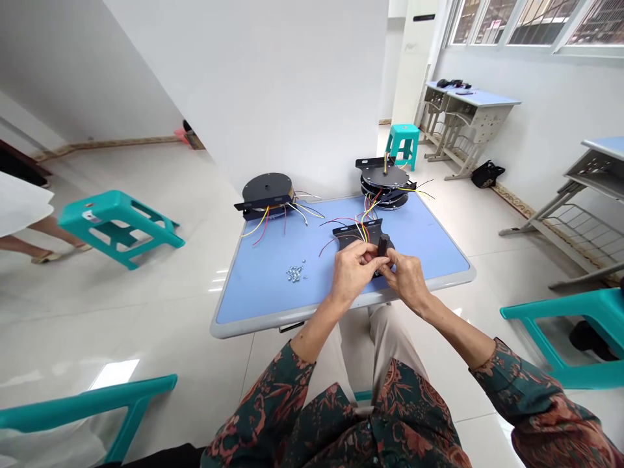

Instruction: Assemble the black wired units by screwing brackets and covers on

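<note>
White walls and a shiny white floor are filling the room, and a small blue table (253, 289) is standing in the middle. A person in a dark flowery shirt is sitting at its near edge.

The left hand (351, 268) and the right hand (408, 276) are meeting just above the near side of the table. A small black piece (383, 245) is sticking up between them. The fingers of both hands are curling in and pinching tight at the bottom of this piece, with tips touching tips. It is too small to tell what the piece is.

Just behind the hands, a black round part (358, 233) with a flat bracket is lying on the table, and the hands are hiding some of it. Red, yellow and white wires (363, 218) are spreading out from it.

A second black disc (267, 188) is sitting at the far left edge, with its own wires hanging down onto the blue top. A stack of discs (385, 181) is sitting at the far right corner. A little pile of silver screws (295, 273) is lying to the left of the left hand, apart from it.

A teal stool (119, 224) is standing on the floor to the left, and another person's leg (29, 240) is showing near it. Grey desks (468, 110) are lining the right wall under the windows, and a black bag (487, 174) is resting on the floor beside them.
</note>
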Motion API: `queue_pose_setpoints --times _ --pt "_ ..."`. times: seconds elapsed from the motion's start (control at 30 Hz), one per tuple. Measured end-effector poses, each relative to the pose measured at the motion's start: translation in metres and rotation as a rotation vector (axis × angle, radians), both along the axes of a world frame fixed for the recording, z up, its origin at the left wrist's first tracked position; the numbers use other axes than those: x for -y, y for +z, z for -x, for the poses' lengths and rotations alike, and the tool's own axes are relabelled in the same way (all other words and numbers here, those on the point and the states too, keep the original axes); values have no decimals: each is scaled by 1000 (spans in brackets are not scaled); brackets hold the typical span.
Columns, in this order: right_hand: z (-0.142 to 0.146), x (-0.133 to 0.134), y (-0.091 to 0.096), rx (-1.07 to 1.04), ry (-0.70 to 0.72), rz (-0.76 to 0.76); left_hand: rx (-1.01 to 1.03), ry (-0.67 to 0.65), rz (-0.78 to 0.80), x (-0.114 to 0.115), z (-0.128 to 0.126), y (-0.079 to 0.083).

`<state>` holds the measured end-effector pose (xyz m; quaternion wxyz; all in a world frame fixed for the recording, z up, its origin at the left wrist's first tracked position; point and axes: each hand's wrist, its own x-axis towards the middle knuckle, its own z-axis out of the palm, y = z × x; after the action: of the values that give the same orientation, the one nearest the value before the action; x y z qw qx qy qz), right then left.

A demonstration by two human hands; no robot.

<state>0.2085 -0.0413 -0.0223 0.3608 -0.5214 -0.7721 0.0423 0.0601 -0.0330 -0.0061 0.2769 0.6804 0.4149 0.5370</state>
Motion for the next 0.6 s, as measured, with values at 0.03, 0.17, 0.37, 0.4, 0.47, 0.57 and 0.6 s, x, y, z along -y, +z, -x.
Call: queue_pose_setpoints --times 0.03,0.17,0.37,0.4,0.47,0.57,0.6 --pt "1 0 -1 19 -8 4 -4 -1 2 1 0 0" --pt "0 -2 3 66 -16 93 -81 13 9 3 3 2" --pt "-26 2 47 -53 155 159 -175 -12 -25 6 3 4" --pt "-30 2 57 -76 168 105 -184 -23 -27 6 3 4" --pt "-32 2 74 -61 253 38 -192 -60 -30 5 3 5" --pt "-26 -1 89 53 392 46 -170 -126 -27 2 4 4" --pt "-22 -3 91 103 396 56 -159 -147 -20 0 4 4"
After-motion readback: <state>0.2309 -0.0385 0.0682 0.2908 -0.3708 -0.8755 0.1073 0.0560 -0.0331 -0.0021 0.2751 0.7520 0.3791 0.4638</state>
